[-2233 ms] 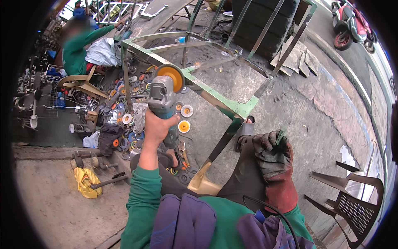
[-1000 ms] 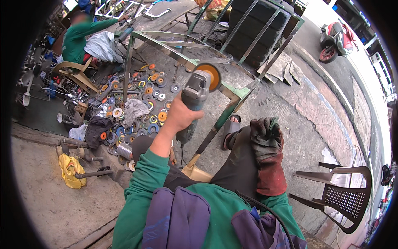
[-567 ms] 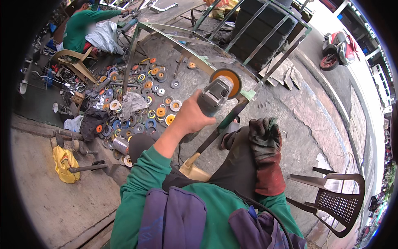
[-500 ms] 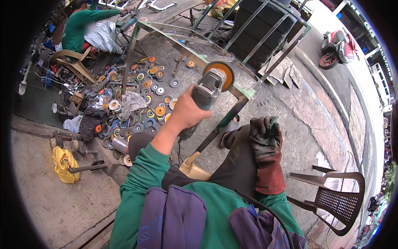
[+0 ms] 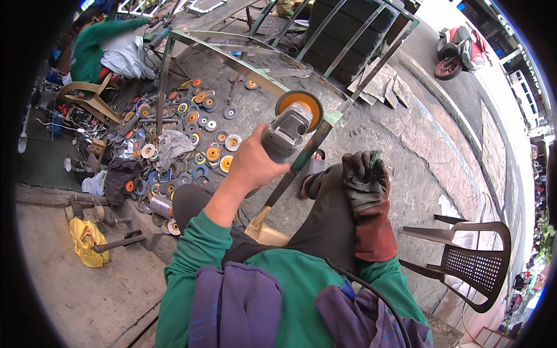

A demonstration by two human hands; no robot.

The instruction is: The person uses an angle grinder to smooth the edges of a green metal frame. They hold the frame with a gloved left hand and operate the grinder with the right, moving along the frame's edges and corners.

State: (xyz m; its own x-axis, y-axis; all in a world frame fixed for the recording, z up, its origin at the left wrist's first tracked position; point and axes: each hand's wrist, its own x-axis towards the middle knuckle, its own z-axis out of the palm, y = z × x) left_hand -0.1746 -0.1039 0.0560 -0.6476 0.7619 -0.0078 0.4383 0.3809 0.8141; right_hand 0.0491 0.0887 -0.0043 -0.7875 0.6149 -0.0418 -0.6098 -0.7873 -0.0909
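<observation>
So the left hand [image 5: 255, 156] is bare and wrapped firmly around a grey-and-teal angle grinder [image 5: 283, 139], which sits up front over a green-and-bare-metal tube frame [image 5: 249, 72]. Its round orange disc [image 5: 303, 109] overlaps 1 rail in view; can't tell if they're touching. The right hand [image 5: 366, 180], in a black-and-red work glove, is by the right knee, fingers curled, but I can't tell if it's gripping the small green bit at its fingertips. Loads of round, multicoloured grinding discs [image 5: 213, 153] litter the floor ahead-left.
</observation>
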